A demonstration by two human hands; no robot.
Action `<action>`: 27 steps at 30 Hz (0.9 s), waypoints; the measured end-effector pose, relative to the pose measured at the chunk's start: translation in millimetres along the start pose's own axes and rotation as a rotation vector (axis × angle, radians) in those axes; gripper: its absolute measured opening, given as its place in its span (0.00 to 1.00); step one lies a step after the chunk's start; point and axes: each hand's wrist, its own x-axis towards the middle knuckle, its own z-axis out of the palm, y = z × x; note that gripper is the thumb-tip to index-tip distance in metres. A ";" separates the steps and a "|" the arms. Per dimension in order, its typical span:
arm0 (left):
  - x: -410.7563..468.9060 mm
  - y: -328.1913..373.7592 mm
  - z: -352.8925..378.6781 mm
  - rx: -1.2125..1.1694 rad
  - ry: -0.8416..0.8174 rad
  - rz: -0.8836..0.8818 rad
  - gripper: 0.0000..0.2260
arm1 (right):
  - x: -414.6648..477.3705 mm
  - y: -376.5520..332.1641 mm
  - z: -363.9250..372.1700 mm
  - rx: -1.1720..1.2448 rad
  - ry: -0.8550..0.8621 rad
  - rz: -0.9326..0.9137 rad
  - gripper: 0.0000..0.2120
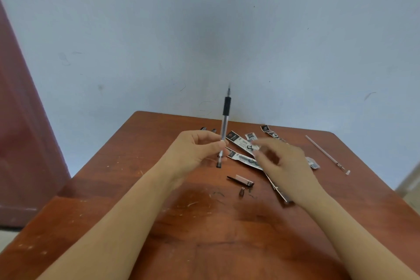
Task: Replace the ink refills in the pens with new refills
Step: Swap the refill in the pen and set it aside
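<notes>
- Pen (223,125) rose nearly upright above the counter (159,223), tip pointing away from the person, its lower barrel pinched in the left hand (195,152).
- Right hand (286,166) hovered over the refill packets (241,143), too blurred to tell whether its fingers held anything.
- The pinch sat low on a smooth, clear plastic barrel, so the pen could likely tip or slide through the fingers. Its black, rubbery-looking grip sleeve lay well above the hold.
- A small dark cone (241,192), round and tapered, lay loose near the cap (241,180). It could probably roll away if a forearm brushed it.
- A thin loose refill (325,154) lay well apart at the right, slender enough to roll or bend.
- The packets looked flat, glossy and overlapping, so one might drag another along.
- The counter was scratched reddish wood.
</notes>
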 end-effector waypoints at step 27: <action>5.6 -17.6 5.5 0.936 -0.013 0.267 0.08 | 6.8 7.5 -37.1 0.513 0.228 0.207 0.09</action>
